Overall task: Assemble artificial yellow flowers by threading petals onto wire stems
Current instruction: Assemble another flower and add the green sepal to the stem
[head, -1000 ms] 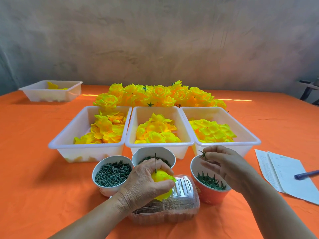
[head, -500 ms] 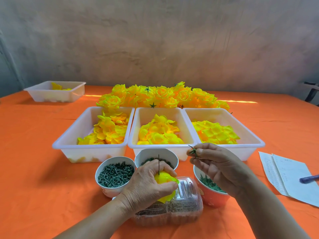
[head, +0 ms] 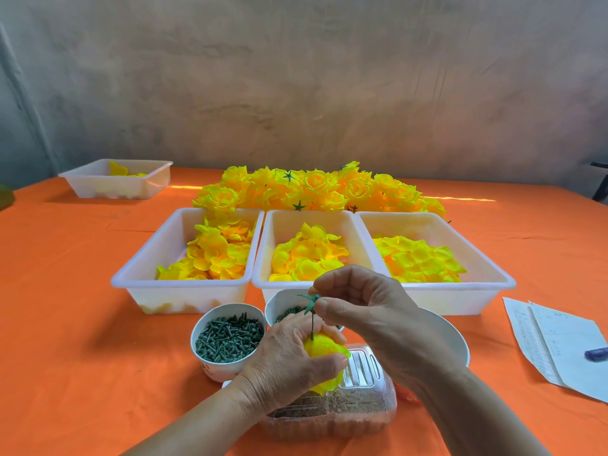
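Left hand (head: 289,357) grips a part-built yellow flower (head: 325,349) at 6 o'clock, wire stem (head: 312,324) upright. Right hand (head: 371,311) pinches a green calyx (head: 308,299) at the stem's tip; seating it remains. Finished flowers (head: 316,189) lie at 12 o'clock. Since the earlier frame, the calyx has travelled from the cup (head: 457,340) to the stem.

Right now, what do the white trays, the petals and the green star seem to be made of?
Trays: probably plastic, smooth, slightly glossy; yellow shows through the walls.
Petals: likely thin fabric, matte; edges look soft and crinkled.
Green star, pinched by the right hand: probably moulded plastic, matte; its thin points stand stiff.
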### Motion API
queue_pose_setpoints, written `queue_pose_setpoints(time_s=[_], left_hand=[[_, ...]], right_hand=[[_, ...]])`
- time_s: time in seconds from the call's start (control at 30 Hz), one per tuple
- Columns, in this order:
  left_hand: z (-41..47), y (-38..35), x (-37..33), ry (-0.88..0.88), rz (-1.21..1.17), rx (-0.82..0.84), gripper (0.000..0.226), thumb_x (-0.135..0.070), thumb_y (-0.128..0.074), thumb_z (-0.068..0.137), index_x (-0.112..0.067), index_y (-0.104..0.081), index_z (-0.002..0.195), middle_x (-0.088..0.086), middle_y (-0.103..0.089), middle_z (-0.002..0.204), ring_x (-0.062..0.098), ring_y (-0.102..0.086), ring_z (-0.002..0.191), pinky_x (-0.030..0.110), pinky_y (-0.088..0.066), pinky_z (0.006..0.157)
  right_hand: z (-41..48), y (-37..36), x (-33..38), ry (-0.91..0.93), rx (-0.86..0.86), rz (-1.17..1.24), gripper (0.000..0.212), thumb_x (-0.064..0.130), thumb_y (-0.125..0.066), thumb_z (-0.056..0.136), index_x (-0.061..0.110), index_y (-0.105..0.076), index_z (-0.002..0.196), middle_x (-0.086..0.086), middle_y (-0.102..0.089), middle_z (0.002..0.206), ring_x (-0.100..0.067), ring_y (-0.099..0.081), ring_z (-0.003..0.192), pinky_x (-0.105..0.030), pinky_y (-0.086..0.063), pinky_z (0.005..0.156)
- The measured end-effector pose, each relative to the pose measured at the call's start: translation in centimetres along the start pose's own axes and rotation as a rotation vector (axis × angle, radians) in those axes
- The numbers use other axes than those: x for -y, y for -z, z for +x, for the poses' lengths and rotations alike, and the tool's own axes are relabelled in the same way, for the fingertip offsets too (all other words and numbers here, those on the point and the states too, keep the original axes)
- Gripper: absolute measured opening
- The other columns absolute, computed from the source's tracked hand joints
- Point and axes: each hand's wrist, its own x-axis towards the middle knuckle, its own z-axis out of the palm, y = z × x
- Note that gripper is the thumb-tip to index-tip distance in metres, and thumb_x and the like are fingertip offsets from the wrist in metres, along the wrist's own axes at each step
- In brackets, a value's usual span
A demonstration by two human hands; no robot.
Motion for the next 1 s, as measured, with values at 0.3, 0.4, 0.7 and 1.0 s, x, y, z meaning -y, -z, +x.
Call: queue_pose_setpoints(time_s=[0.3, 0.4, 0.7, 1.0], left_hand=[[-0.1, 0.1, 0.0, -0.009, 0.001, 0.016, 0.025, -0.055, -0.069, 0.061, -0.044, -0.068, 0.084, -0.021, -0.063, 0.094, 0.003, -0.062, 0.09, 0.039, -0.057, 0.081], [0.0, 0.0, 0.0, -0.022, 0.002, 0.012, 0.026, -0.055, -0.068, 0.061, -0.044, -0.068, 0.084, -0.022, -0.062, 0.098, 0.002, -0.061, 0.094, 0.039, -0.055, 0.082], [0.0, -0.2, 0.3, -0.055, 0.024, -0.009, 0.025, -0.056, -0.069, 0.061, -0.044, -0.068, 0.084, -0.018, -0.063, 0.092, 0.003, -0.06, 0.091, 0.035, -0.053, 0.082], [0.0, -0.1, 0.2, -0.044, 0.005, 0.001, 0.024, -0.054, -0.07, 0.062, -0.042, -0.068, 0.083, -0.013, -0.065, 0.091, 0.006, -0.062, 0.09, 0.041, -0.054, 0.082]], right_hand=[[0.1, 0.4, -0.1, -0.027, 0.009, 0.131, 0.019, -0.003, -0.067, 0.081, 0.013, -0.075, 0.088, -0.008, -0.073, 0.086, -0.011, -0.064, 0.069, -0.019, -0.051, 0.063], [0.2, 0.5, -0.3, -0.05, 0.01, 0.19, 0.014, 0.008, -0.071, 0.076, 0.014, -0.076, 0.088, -0.012, -0.072, 0.087, -0.019, -0.064, 0.075, -0.023, -0.054, 0.068], [0.3, 1.6, -0.5, -0.167, 0.009, 0.62, 0.019, 0.011, -0.062, 0.078, 0.003, -0.077, 0.086, -0.024, -0.07, 0.096, -0.022, -0.071, 0.075, -0.024, -0.059, 0.065], [0.3, 1.9, -1.0, -0.226, -0.034, 0.677, 0.031, 0.011, -0.062, 0.075, -0.007, -0.063, 0.101, -0.027, -0.07, 0.098, -0.023, -0.071, 0.071, -0.025, -0.059, 0.061]])
